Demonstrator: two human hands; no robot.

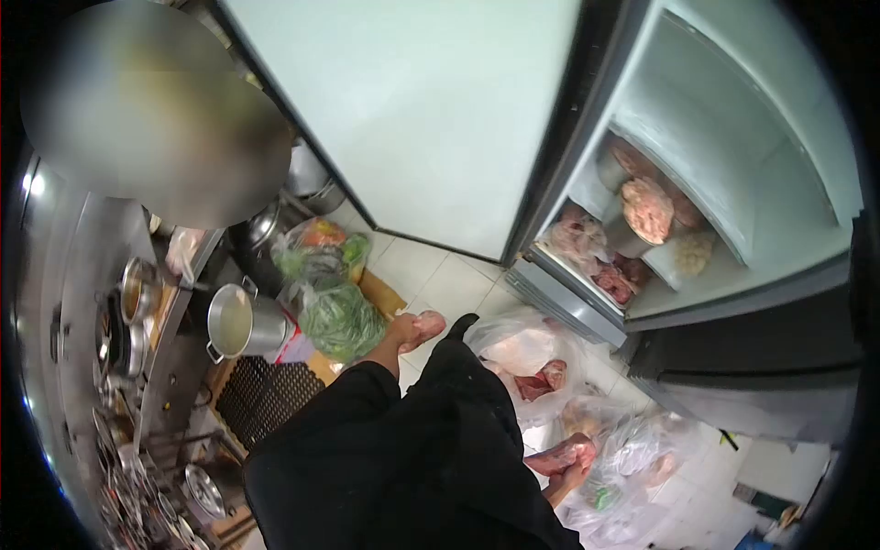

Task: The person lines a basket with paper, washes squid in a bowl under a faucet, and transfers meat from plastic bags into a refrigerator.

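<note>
My left hand is closed on a piece of raw meat, near the bags of green vegetables. Lower right, my right hand grips a longer piece of red meat. Beside it on the tiled floor lie clear plastic bags. Another open plastic bag shows red meat inside, between my foot and the fridge. The open fridge holds metal containers and bags with more meat at its bottom.
The white fridge door stands open ahead. A large metal pot is at the left, by a black perforated mat. Further left are a steel counter and shelves with pans. A blurred patch covers the upper left.
</note>
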